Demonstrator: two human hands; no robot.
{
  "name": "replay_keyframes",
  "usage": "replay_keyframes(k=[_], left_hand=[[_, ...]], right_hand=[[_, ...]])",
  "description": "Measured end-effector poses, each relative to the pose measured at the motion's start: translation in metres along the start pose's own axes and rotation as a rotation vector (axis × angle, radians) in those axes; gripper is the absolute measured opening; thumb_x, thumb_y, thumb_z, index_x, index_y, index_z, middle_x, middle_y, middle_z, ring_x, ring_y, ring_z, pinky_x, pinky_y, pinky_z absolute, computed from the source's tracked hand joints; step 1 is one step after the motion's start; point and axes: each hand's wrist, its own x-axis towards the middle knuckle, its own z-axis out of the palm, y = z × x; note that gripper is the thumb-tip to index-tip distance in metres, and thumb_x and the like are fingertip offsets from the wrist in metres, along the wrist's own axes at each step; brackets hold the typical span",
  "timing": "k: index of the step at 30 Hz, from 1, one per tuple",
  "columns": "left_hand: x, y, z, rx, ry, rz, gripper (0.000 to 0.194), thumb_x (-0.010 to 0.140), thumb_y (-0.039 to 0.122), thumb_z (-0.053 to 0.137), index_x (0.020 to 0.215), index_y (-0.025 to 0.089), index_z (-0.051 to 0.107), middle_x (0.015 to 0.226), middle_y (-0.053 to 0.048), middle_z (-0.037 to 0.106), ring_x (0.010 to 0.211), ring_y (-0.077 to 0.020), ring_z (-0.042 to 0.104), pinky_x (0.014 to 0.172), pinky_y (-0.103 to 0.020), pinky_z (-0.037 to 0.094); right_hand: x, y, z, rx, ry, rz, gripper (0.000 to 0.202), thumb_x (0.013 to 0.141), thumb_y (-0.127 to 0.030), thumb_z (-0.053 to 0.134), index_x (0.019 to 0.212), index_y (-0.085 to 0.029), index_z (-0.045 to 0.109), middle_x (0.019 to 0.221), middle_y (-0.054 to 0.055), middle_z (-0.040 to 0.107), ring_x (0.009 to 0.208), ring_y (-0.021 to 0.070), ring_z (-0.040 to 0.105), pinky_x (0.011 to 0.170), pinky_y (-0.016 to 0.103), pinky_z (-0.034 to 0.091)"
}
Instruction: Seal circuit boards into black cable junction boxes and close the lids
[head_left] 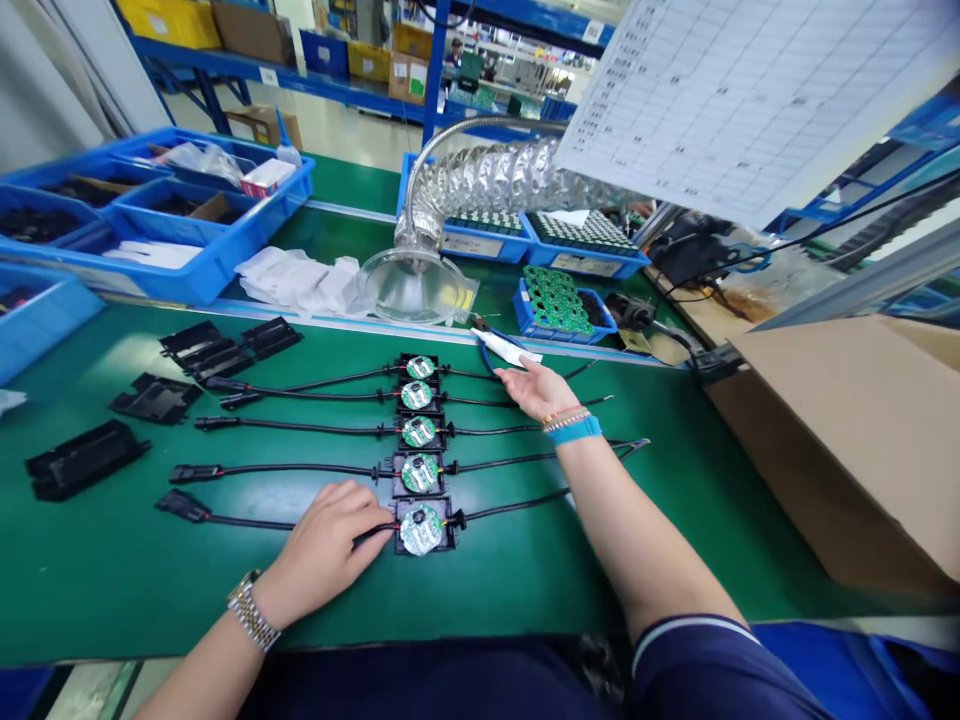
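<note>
Circuit board (421, 530) sits in a black housing (448, 540) on the green worktop (525, 590), immediately right of the left grip (330, 532). The left grip is narrow, its fingers closed on the black cable (259, 524) at the housing. The right grip (538, 390) is loosely spread, palm up, just beside a white object (511, 349); contact cannot be determined. Four similar boards (418, 432) form a row beyond the left grip.
</note>
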Motion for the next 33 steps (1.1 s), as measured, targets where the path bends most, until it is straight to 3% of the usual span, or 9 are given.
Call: replay_keyframes(k=[2, 5, 7, 9, 12, 17, 23, 28, 33], left_hand=[[0.000, 0.000, 0.000, 0.008, -0.002, -0.002, 0.020, 0.089, 0.029, 0.044, 0.091, 0.022, 0.062, 0.081, -0.003, 0.057, 0.079, -0.0171, 0.047, 0.072, -0.031, 0.036], [0.001, 0.000, 0.000, 0.009, -0.019, -0.017, 0.019, 0.089, 0.029, 0.044, 0.091, 0.022, 0.063, 0.081, -0.003, 0.057, 0.080, -0.0170, 0.047, 0.072, -0.032, 0.035], [0.001, 0.001, -0.001, 0.014, -0.030, -0.021, 0.019, 0.089, 0.029, 0.044, 0.090, 0.022, 0.063, 0.081, -0.003, 0.057, 0.080, -0.0171, 0.048, 0.072, -0.032, 0.035], [0.000, 0.005, -0.001, 0.019, -0.040, -0.021, 0.019, 0.088, 0.029, 0.045, 0.090, 0.022, 0.063, 0.081, -0.003, 0.058, 0.079, -0.0172, 0.048, 0.072, -0.032, 0.036], [-0.003, 0.015, -0.002, -0.010, -0.060, -0.029, 0.018, 0.088, 0.027, 0.046, 0.087, 0.021, 0.063, 0.082, -0.004, 0.058, 0.079, -0.0171, 0.050, 0.072, -0.031, 0.038], [-0.008, 0.034, -0.020, -0.247, -0.055, -0.103, 0.016, 0.089, 0.025, 0.044, 0.093, 0.019, 0.058, 0.096, -0.005, 0.059, 0.086, -0.0143, 0.055, 0.076, -0.025, 0.044], [0.001, 0.044, -0.049, -0.367, -0.086, -0.070, 0.021, 0.090, 0.028, 0.044, 0.087, 0.020, 0.063, 0.089, -0.003, 0.063, 0.081, -0.0123, 0.058, 0.072, -0.022, 0.046], [0.011, 0.045, -0.035, -0.035, -0.031, 0.080, 0.024, 0.091, 0.024, 0.041, 0.081, 0.018, 0.062, 0.082, -0.003, 0.061, 0.077, -0.0124, 0.055, 0.070, -0.024, 0.043], [0.016, 0.048, -0.014, 0.295, -0.018, 0.123, 0.020, 0.088, 0.019, 0.042, 0.077, 0.018, 0.059, 0.079, -0.001, 0.059, 0.072, -0.0137, 0.052, 0.061, -0.025, 0.040]], right_hand=[[-0.040, 0.019, -0.005, -0.121, -0.098, -0.058, 0.008, 0.082, -0.019, 0.057, 0.085, -0.012, 0.057, 0.074, 0.006, 0.064, 0.057, 0.0123, 0.059, 0.046, 0.021, 0.049], [-0.097, 0.052, -0.015, -0.866, -0.536, -0.471, 0.013, 0.079, -0.027, 0.062, 0.086, -0.016, 0.064, 0.086, 0.006, 0.064, 0.081, 0.0169, 0.059, 0.073, 0.030, 0.049], [-0.120, 0.074, -0.022, -1.169, -0.622, -0.695, 0.016, 0.082, -0.028, 0.057, 0.092, -0.017, 0.064, 0.091, 0.007, 0.063, 0.089, 0.0190, 0.056, 0.082, 0.035, 0.045], [-0.129, 0.090, -0.027, -1.288, -0.577, -0.814, 0.016, 0.087, -0.026, 0.051, 0.091, -0.017, 0.063, 0.087, 0.008, 0.061, 0.086, 0.0185, 0.054, 0.079, 0.035, 0.044], [-0.128, 0.101, -0.030, -1.295, -0.519, -0.859, 0.019, 0.090, -0.024, 0.044, 0.084, -0.017, 0.061, 0.081, 0.006, 0.059, 0.080, 0.0171, 0.053, 0.075, 0.033, 0.044], [-0.132, 0.087, -0.027, -1.219, -0.567, -0.872, 0.018, 0.092, -0.025, 0.042, 0.089, -0.018, 0.058, 0.082, 0.005, 0.061, 0.075, 0.0146, 0.055, 0.070, 0.027, 0.045], [-0.147, 0.066, -0.023, -1.126, -0.515, -1.140, 0.014, 0.089, -0.020, 0.048, 0.091, -0.018, 0.061, 0.079, 0.004, 0.062, 0.073, 0.0135, 0.053, 0.067, 0.028, 0.041], [-0.174, 0.062, -0.020, -1.414, -0.400, -1.367, 0.016, 0.088, -0.016, 0.047, 0.087, -0.016, 0.063, 0.070, 0.004, 0.059, 0.062, 0.0136, 0.042, 0.057, 0.030, 0.027], [-0.191, 0.078, -0.012, -1.549, -0.436, -1.427, 0.026, 0.090, -0.012, 0.036, 0.089, -0.010, 0.062, 0.067, 0.005, 0.056, 0.060, 0.0151, 0.037, 0.055, 0.032, 0.022]])
